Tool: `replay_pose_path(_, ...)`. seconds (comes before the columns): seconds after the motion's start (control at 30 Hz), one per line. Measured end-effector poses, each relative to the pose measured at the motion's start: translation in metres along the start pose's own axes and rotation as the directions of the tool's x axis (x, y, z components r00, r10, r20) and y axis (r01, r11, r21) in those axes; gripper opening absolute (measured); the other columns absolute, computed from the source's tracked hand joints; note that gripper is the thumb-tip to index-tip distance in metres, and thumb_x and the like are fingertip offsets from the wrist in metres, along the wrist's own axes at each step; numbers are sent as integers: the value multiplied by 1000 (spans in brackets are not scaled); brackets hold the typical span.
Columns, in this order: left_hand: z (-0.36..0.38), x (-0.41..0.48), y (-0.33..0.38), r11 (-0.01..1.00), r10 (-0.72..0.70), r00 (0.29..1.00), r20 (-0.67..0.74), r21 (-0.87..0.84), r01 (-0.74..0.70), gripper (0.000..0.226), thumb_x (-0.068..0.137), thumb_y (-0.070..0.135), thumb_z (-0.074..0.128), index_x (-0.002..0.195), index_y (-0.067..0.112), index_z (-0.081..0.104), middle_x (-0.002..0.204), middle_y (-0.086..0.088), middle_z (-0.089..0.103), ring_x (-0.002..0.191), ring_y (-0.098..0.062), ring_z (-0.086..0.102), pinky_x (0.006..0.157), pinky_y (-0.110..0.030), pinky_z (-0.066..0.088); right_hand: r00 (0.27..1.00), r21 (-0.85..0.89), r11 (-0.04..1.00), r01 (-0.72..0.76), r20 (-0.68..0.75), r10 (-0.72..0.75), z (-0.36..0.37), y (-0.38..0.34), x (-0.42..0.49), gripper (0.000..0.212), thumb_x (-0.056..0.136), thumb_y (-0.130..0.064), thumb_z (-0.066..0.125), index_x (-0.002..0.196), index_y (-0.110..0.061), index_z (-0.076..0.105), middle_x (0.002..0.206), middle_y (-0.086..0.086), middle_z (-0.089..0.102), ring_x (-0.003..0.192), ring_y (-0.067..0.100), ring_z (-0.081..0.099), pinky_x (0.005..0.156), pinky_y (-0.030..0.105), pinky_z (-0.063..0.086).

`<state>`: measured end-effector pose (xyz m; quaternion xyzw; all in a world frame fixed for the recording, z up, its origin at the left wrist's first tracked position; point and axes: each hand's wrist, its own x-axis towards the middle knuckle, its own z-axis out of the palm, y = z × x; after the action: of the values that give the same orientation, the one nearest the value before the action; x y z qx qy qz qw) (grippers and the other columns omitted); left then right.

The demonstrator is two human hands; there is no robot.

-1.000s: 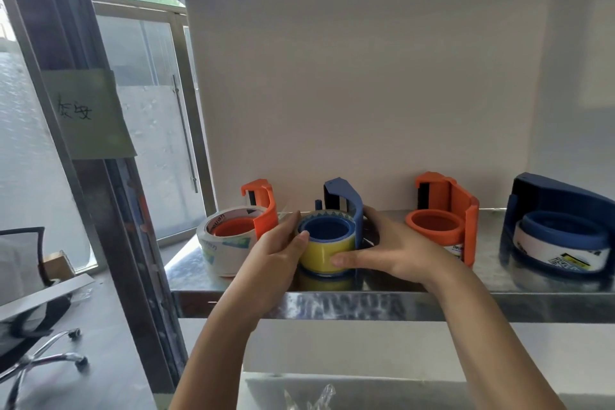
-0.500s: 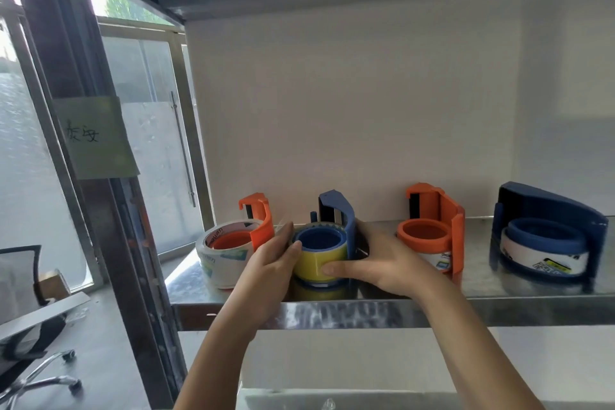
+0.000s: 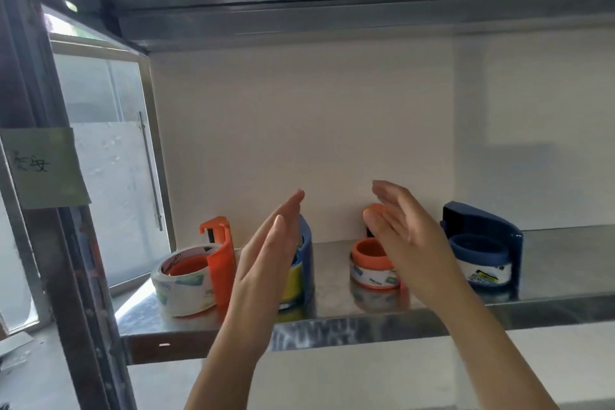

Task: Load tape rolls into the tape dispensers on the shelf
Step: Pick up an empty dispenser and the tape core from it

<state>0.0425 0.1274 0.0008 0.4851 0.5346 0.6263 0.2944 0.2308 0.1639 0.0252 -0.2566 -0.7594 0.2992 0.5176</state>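
Hovering before the shelf (image 3: pixel 366 326), the left hand (image 3: pixel 266 263) and right hand (image 3: pixel 402 236) are both flat, fingers straight, palms facing each other, holding nothing and touching nothing. Four loaded dispensers stand in a row on the steel. The left orange dispenser (image 3: pixel 219 263) holds a white roll (image 3: pixel 181 289) close to the front edge. The blue dispenser (image 3: pixel 307 253) holds a yellow roll (image 3: pixel 294 280), half hidden behind the left hand. The right orange dispenser (image 3: pixel 369 250) and the dark blue dispenser (image 3: pixel 482 226) sit further back. Bare steel runs on to the right, and the upper shelf (image 3: pixel 332 7) hangs well above.
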Motion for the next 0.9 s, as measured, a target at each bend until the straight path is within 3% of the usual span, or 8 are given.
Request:
replay_pose_path(0.07, 31, -20, 7, 989, 119, 986, 121, 78, -129, 54, 82, 72, 41, 131, 51, 37, 135, 34, 39, 130, 12, 33, 101, -8, 30, 998, -42, 999, -29, -63, 26, -14, 8, 2, 56, 88, -51, 47, 141, -37, 33, 146, -19, 35, 127, -1, 35, 101, 22, 32)
replay_pose_path(0.13, 50, -29, 3, 984, 150, 983, 105, 80, -158, 51, 90, 59, 35, 138, 41, 35, 133, 32, 37, 116, 21, 34, 85, 5, 29, 994, -95, 991, -95, -54, 90, -19, 20, 2, 56, 91, -50, 45, 143, -37, 27, 151, -14, 30, 130, 2, 32, 98, 21, 30)
replay_pose_path(0.27, 68, -16, 0, 994, -85, 986, 144, -58, 94, 62, 92, 52, 41, 146, 27, 26, 144, 8, 39, 129, -8, 39, 103, -27, 42, 977, -139, 967, -212, 2, 215, -16, 39, -2, 65, 88, -57, 39, 146, -33, 20, 151, -6, 33, 132, 11, 39, 96, 21, 37)
replay_pose_path(0.33, 69, -12, -5, 988, -142, 976, 162, -35, 150, 57, 93, 47, 47, 142, 22, 35, 140, -3, 50, 122, -20, 53, 101, -42, 46, 973, -177, 959, -219, 28, 228, -15, 44, -4, 60, 90, -53, 41, 144, -33, 24, 142, -7, 44, 113, 2, 47, 77, 4, 41)
replay_pose_path(0.43, 70, -9, -7, 991, -118, 977, 178, 77, 106, 27, 100, 23, 39, 121, 18, 55, 108, -2, 68, 98, -16, 67, 85, -34, 56, 975, -218, 953, -211, 26, 222, -13, 49, -5, 57, 92, -50, 43, 144, -35, 24, 137, -8, 48, 102, -2, 46, 63, 0, 38)
replay_pose_path(0.67, 68, -13, -3, 995, -99, 975, 196, 44, 93, 28, 100, 14, 39, 100, 33, 59, 93, 8, 70, 90, -12, 69, 78, -31, 57, 987, -284, 946, -155, 2, 162, -13, 58, -4, 63, 90, -52, 44, 146, -31, 25, 140, -6, 49, 122, 13, 54, 90, 22, 48)
replay_pose_path(0.8, 68, -16, 1, 995, -100, 972, 214, 0, 102, 31, 98, 9, 42, 93, 33, 61, 85, 12, 72, 83, -8, 69, 79, -35, 57, 992, -253, 960, -123, -39, 116, -15, 59, -5, 58, 90, -46, 49, 143, -29, 31, 130, -15, 51, 115, 4, 52, 79, 5, 44)
replay_pose_path(0.9, 68, -17, 2, 998, -47, 980, 192, -21, 53, 28, 95, 8, 50, 112, 30, 54, 101, 15, 67, 94, -5, 65, 86, -29, 55, 992, -174, 982, -79, -110, 61, -16, 58, -8, 57, 86, -46, 49, 139, -28, 37, 116, -20, 50, 101, -5, 51, 67, -4, 42)
